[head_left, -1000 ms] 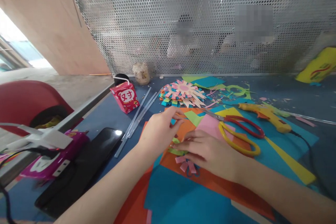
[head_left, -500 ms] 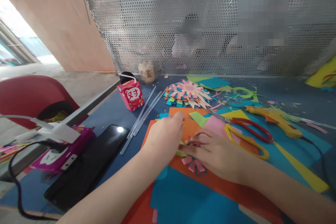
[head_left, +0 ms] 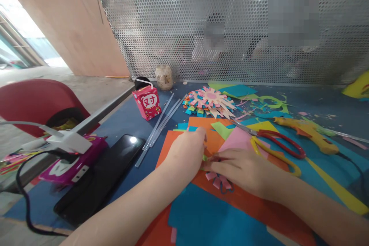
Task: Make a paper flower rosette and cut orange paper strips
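My left hand (head_left: 187, 153) is curled, its fingertips mostly hidden behind its back. My right hand (head_left: 245, 171) meets it from the right with fingers bent and pressed together. Between them shows a small piece of light green paper (head_left: 205, 158), which both hands pinch. Just below the right fingers lies a pink fringed paper piece (head_left: 219, 180), with a dark curled loop at its lower edge. Beneath both hands spread orange paper sheets (head_left: 239, 200) and a blue sheet (head_left: 213, 219).
Scissors (head_left: 276, 142) with red and yellow handles and a yellow glue gun (head_left: 308, 132) lie right. Glue sticks (head_left: 161, 123), a drink carton (head_left: 147, 102), a phone (head_left: 100, 178) and a purple power strip (head_left: 75, 161) sit left. Layered paper rosettes (head_left: 209, 100) lie behind.
The view has shifted slightly, so everything sits a little further right. My right fingers have drawn closer together around the green paper, beside the left hand.
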The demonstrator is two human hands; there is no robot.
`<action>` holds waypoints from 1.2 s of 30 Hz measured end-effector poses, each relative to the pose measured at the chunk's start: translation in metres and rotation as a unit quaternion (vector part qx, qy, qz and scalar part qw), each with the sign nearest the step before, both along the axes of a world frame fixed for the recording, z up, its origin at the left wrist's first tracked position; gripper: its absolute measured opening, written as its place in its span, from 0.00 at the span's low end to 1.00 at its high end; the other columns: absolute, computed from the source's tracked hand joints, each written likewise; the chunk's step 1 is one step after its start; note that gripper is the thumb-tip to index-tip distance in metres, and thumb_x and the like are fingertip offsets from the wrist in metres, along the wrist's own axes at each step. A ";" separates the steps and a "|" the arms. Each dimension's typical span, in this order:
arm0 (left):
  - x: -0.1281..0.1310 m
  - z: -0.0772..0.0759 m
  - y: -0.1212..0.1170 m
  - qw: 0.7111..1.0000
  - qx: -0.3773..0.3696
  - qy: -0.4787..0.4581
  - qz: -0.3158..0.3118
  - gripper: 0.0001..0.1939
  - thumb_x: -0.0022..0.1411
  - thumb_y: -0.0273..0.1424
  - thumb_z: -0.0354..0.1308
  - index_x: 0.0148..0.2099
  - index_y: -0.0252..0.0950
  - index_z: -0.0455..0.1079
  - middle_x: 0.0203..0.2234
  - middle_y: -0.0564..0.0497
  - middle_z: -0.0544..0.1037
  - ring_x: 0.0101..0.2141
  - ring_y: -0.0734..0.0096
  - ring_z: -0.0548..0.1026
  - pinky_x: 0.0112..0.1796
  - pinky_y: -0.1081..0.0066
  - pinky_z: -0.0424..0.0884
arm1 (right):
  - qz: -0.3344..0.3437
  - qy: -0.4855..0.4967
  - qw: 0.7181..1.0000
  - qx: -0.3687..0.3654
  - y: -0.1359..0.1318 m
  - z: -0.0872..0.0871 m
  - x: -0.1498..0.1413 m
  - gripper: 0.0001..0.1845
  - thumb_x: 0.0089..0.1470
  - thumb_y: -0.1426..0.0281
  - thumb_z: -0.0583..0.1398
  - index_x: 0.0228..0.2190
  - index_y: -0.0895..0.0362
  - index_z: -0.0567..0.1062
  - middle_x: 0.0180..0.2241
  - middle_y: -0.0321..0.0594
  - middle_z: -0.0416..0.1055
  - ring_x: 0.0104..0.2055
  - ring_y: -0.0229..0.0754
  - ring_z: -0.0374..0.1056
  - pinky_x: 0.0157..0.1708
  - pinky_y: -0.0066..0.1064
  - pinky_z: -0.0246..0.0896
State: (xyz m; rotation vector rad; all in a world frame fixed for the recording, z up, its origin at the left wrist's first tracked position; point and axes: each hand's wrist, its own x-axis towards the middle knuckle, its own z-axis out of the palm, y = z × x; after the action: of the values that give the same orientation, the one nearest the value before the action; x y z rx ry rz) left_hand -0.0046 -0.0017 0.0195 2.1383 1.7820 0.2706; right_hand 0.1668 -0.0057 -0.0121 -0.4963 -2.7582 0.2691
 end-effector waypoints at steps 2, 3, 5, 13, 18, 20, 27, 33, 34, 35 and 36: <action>0.000 -0.001 0.000 1.000 -0.001 0.010 -0.008 0.10 0.57 0.23 0.50 0.41 0.34 0.67 0.31 0.42 0.79 0.36 0.58 0.76 0.31 0.68 0.67 | 0.009 -0.017 1.000 -0.023 0.000 0.001 0.002 0.21 0.61 0.75 0.47 0.54 0.52 0.62 0.38 0.35 0.76 0.36 0.38 0.69 0.36 0.30 0.66; 0.000 -0.002 0.000 1.000 -0.001 0.014 -0.013 0.09 0.57 0.22 0.50 0.40 0.34 0.67 0.30 0.42 0.79 0.34 0.58 0.77 0.30 0.68 0.67 | 0.015 -0.022 0.999 -0.024 0.001 0.001 0.003 0.21 0.61 0.75 0.46 0.54 0.53 0.62 0.38 0.35 0.75 0.37 0.39 0.69 0.37 0.31 0.65; -0.001 -0.002 0.000 1.000 0.006 0.024 -0.019 0.08 0.56 0.22 0.51 0.39 0.34 0.67 0.29 0.42 0.78 0.32 0.59 0.77 0.29 0.68 0.67 | 0.023 -0.023 0.999 -0.018 0.001 0.001 0.004 0.20 0.61 0.75 0.46 0.53 0.54 0.63 0.40 0.37 0.75 0.39 0.39 0.69 0.39 0.32 0.65; 0.001 0.000 0.000 0.999 0.013 0.040 -0.014 0.08 0.55 0.24 0.53 0.38 0.36 0.68 0.26 0.45 0.78 0.32 0.61 0.77 0.29 0.71 0.67 | 0.023 -0.015 0.999 0.030 0.005 -0.002 0.003 0.19 0.60 0.75 0.46 0.51 0.56 0.65 0.37 0.42 0.74 0.37 0.39 0.69 0.36 0.31 0.66; 0.000 -0.001 0.000 0.998 0.007 0.053 -0.023 0.09 0.57 0.24 0.50 0.40 0.34 0.68 0.28 0.42 0.79 0.32 0.58 0.77 0.29 0.68 0.68 | 0.041 -0.002 0.997 0.069 0.006 -0.004 0.001 0.17 0.60 0.76 0.46 0.49 0.59 0.66 0.34 0.42 0.75 0.35 0.40 0.68 0.35 0.32 0.66; 0.000 -0.001 0.000 0.998 0.006 0.055 -0.023 0.10 0.58 0.24 0.49 0.41 0.33 0.68 0.28 0.41 0.79 0.32 0.56 0.77 0.29 0.67 0.68 | 0.056 0.007 0.994 0.090 0.007 -0.004 0.001 0.17 0.60 0.77 0.46 0.48 0.61 0.66 0.35 0.43 0.75 0.36 0.41 0.68 0.36 0.34 0.66; 0.004 0.003 -0.003 0.996 -0.012 0.086 -0.029 0.13 0.58 0.21 0.47 0.46 0.30 0.66 0.30 0.39 0.78 0.32 0.54 0.77 0.29 0.64 0.70 | 0.068 -0.021 0.988 0.138 0.010 -0.005 -0.002 0.15 0.60 0.76 0.47 0.45 0.59 0.68 0.33 0.42 0.75 0.34 0.43 0.68 0.30 0.35 0.67; 0.005 0.002 -0.001 0.995 -0.011 0.100 -0.027 0.13 0.56 0.19 0.47 0.44 0.30 0.65 0.28 0.40 0.78 0.30 0.54 0.78 0.26 0.65 0.70 | 0.084 -0.031 0.984 0.155 0.013 -0.007 -0.001 0.15 0.59 0.77 0.48 0.47 0.58 0.67 0.33 0.41 0.75 0.35 0.42 0.68 0.31 0.34 0.66; 0.005 0.002 -0.001 0.994 -0.012 0.101 -0.029 0.13 0.56 0.19 0.48 0.44 0.30 0.66 0.28 0.41 0.78 0.30 0.54 0.77 0.26 0.65 0.70 | 0.084 -0.031 0.983 0.162 0.013 -0.006 -0.001 0.15 0.59 0.77 0.48 0.46 0.57 0.67 0.32 0.41 0.74 0.34 0.41 0.67 0.30 0.33 0.66; 0.005 0.002 -0.001 0.994 -0.012 0.101 -0.030 0.12 0.56 0.20 0.48 0.43 0.30 0.66 0.28 0.41 0.78 0.30 0.54 0.77 0.26 0.65 0.70 | 0.086 -0.031 0.981 0.171 0.014 -0.006 -0.002 0.16 0.59 0.77 0.48 0.47 0.57 0.67 0.32 0.40 0.74 0.33 0.41 0.67 0.30 0.32 0.65; 0.005 0.001 -0.001 0.994 -0.012 0.101 -0.030 0.12 0.57 0.20 0.48 0.43 0.30 0.66 0.27 0.41 0.78 0.30 0.54 0.77 0.26 0.66 0.70 | 0.090 -0.030 0.979 0.181 0.014 -0.005 -0.003 0.16 0.59 0.77 0.49 0.47 0.56 0.67 0.31 0.39 0.74 0.32 0.40 0.67 0.29 0.32 0.65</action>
State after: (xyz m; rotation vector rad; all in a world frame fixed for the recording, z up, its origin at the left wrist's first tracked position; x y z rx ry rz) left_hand 0.0002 -0.0025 0.0209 2.2674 1.8123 0.0168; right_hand 0.1634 0.0085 -0.0172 -0.1639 -2.8222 -0.2107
